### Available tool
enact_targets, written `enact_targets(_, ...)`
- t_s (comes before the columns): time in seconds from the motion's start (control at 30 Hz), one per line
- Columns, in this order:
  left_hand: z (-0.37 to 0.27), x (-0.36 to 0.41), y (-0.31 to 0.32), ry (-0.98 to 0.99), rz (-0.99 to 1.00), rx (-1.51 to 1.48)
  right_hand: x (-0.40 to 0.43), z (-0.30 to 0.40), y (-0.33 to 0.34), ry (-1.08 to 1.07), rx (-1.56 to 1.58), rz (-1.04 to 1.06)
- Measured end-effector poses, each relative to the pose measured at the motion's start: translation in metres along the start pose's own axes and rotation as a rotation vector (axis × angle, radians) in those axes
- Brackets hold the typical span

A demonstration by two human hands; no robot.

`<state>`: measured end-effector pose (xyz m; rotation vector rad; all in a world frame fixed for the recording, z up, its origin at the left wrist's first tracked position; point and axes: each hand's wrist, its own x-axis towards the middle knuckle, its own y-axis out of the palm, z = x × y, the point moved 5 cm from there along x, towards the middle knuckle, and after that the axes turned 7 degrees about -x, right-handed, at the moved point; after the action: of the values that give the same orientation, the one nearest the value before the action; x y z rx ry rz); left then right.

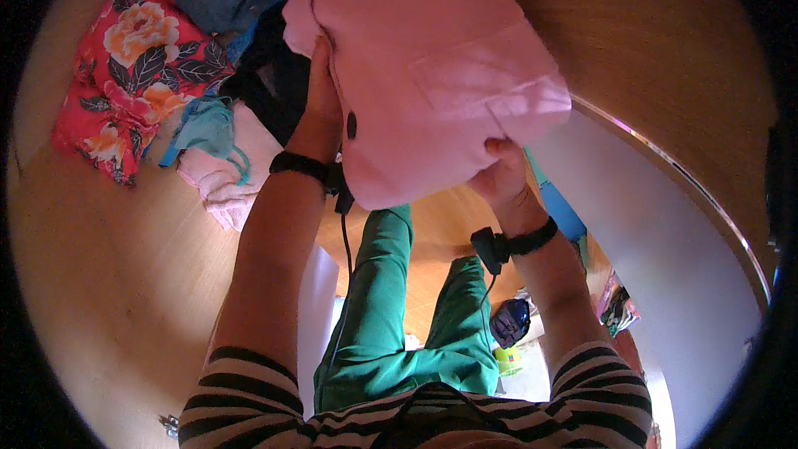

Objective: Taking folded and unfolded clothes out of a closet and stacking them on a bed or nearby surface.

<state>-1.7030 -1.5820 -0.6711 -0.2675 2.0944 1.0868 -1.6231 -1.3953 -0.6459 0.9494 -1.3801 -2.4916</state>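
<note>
A folded pink cloth (436, 75), with the look of a garment and a small dark oval mark near its left edge, is held up in front of me in both hands. My left hand (324, 84) grips its left side, the fingers hidden behind the fabric. At the lower right corner, my right hand (502, 168) pinches it, the thumb on top and the other fingers out of sight underneath. Dark bands with small black devices and cables circle both wrists.
To the left lie a red floral cloth (140, 68), a teal strapped cloth item (209, 128), a pale pink cloth (230, 168) and dark fabric (268, 75). A whitish panel (661, 218) with a shiny edge stands at right. Below are a dark blue bag-like item (511, 322) and a yellow-green object (508, 360).
</note>
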Motion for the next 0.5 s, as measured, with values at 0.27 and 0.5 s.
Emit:
enact_targets(0.27,0.037,-0.097,-0.039,0.089,0.112,0.021,-0.115,-0.005,0.005,0.132,-0.078,-0.003)
enact_targets(0.5,0.065,-0.267,-0.037,0.487,-0.083,0.191,-0.283,0.010,0.023,0.269,-0.317,0.051)
